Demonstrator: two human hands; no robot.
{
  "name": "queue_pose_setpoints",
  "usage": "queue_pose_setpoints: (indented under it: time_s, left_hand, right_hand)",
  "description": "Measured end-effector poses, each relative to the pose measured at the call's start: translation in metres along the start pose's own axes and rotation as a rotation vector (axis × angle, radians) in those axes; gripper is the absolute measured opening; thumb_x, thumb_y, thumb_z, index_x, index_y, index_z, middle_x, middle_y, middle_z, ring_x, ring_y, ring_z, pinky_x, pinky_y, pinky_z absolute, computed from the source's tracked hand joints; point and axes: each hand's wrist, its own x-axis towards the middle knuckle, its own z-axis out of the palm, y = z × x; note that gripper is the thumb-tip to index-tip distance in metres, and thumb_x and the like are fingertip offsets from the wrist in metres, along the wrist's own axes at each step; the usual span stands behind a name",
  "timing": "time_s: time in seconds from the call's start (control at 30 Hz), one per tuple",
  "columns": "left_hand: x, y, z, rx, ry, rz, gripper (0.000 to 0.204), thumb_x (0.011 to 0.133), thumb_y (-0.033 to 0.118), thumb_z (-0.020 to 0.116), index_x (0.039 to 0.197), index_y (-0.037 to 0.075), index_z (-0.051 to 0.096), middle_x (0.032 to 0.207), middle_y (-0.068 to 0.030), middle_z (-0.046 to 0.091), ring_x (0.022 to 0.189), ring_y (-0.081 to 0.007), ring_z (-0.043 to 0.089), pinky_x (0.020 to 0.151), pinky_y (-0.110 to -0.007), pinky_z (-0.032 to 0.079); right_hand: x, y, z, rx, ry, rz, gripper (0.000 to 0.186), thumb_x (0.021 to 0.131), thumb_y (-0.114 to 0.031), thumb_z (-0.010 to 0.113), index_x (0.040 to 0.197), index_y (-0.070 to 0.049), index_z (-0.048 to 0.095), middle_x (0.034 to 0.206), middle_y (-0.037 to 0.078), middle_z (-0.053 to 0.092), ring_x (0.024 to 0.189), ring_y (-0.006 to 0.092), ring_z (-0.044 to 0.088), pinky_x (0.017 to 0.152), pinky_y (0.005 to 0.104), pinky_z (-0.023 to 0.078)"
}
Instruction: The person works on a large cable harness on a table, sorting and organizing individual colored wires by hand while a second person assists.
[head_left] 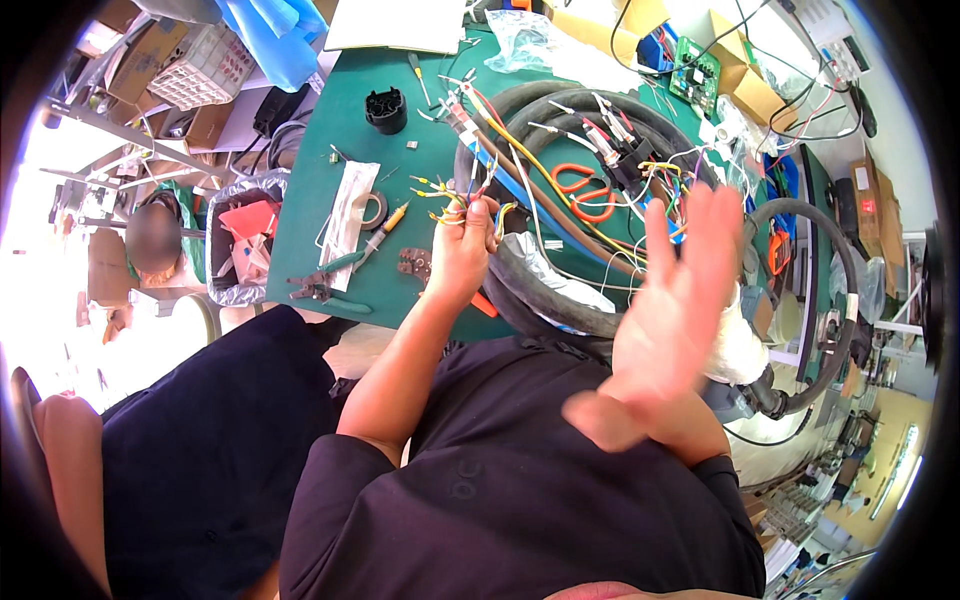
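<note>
My left hand (462, 245) grips a bundle of thin wires (452, 196) with yellow tips, fingers closed round it at the near side of a thick black coiled cable (520, 100). My right hand (665, 310) is raised and blurred by motion, fingers stretched out and apart, holding nothing, over the right part of the coil. Orange scissors (590, 208) lie inside the coil among coloured wires and connectors. A crimping tool (414, 262) with orange handles lies just below my left hand. Green-handled pliers (318, 287), a tape roll (372, 210) and a black connector housing (385, 110) lie to the left.
The green table (340, 115) also carries cardboard boxes (752, 100) and a circuit board (695, 70) at the back right. A lined bin (247, 250) stands at its left. A person in dark clothing (200, 460) is close at my lower left; another person (152, 238) is farther left.
</note>
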Motion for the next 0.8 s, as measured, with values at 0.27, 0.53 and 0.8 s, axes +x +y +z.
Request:
queue_pose_setpoints:
  time_s: [0.27, 0.53, 0.8]
  left_hand:
    - [-0.002, 0.002, 0.001, -0.001, 0.038, 0.043, 0.025, 0.102, 0.026, 0.044, 0.098, 0.003, 0.053, 0.068, 0.0, 0.052, 0.062, -0.0076, 0.048, 0.062, -0.026, 0.043]
    - [-0.006, 0.027, -0.011, 0.185, 0.043, 0.082, 0.029, 0.103, 0.024, 0.042, 0.108, 0.0, 0.059, 0.099, -0.009, 0.065, 0.091, -0.0142, 0.059, 0.084, -0.031, 0.046]
    - [-0.008, 0.03, -0.005, 0.002, 0.064, 0.047, 0.04, 0.101, 0.015, 0.045, 0.137, -0.002, 0.039, 0.111, -0.0048, 0.057, 0.102, -0.0106, 0.053, 0.092, -0.026, 0.043]
  right_hand:
    - [-0.001, 0.01, 0.016, 0.136, -0.071, -0.031, 0.008, 0.071, 0.004, 0.064, 0.077, 0.001, 0.059, 0.073, 0.011, 0.062, 0.061, 0.0248, 0.063, 0.055, 0.0303, 0.051]
    - [-0.038, 0.059, 0.103, -0.029, -0.287, 0.406, 0.039, 0.079, -0.012, 0.068, 0.113, 0.002, 0.053, 0.103, 0.016, 0.06, 0.098, 0.0339, 0.058, 0.084, 0.0424, 0.047]
    - [-0.054, 0.092, 0.135, 0.019, -0.342, 0.399, 0.04, 0.081, -0.017, 0.067, 0.116, -0.001, 0.055, 0.099, 0.013, 0.062, 0.099, 0.0342, 0.057, 0.086, 0.0431, 0.044]
